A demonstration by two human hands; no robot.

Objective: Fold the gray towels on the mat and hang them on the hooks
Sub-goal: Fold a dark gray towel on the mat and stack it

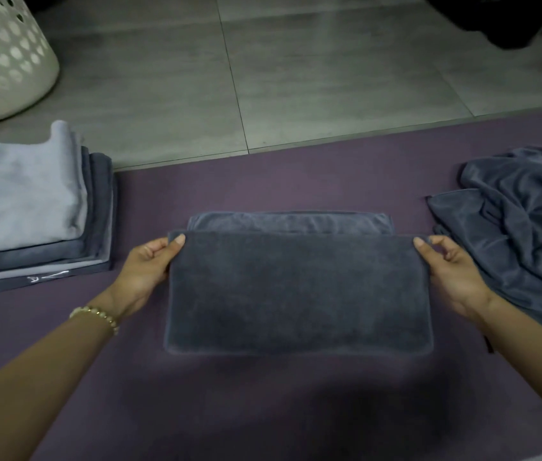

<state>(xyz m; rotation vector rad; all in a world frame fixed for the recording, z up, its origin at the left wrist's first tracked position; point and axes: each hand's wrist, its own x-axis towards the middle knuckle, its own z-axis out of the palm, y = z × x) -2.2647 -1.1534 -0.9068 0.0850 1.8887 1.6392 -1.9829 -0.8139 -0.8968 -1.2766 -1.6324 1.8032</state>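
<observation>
A purple mat point(263, 410) lies on gray floor tiles point(296, 78). On it sit a folded stack of towels point(30, 211) left, a dark gray towel point(296, 294) in the middle, and a crumpled heap point(522, 227) right. A white basket point(0, 54) stands on the tiles, far left.

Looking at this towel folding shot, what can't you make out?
Head view:
- Hooks: outside the frame.
- Folded stack: left edge cuts it off; count unclear.
- Crumpled pile: right edge crops it; folds hide its count.
- Held towel: top layer hides layers beneath.
- White mark on the stack: too blurred to read.
- Dark shape, top right: cropped, underexposed.

Dark gray towel point(297, 287) on purple mat point(263, 410); white basket point(3, 58) patterned with holes.
</observation>
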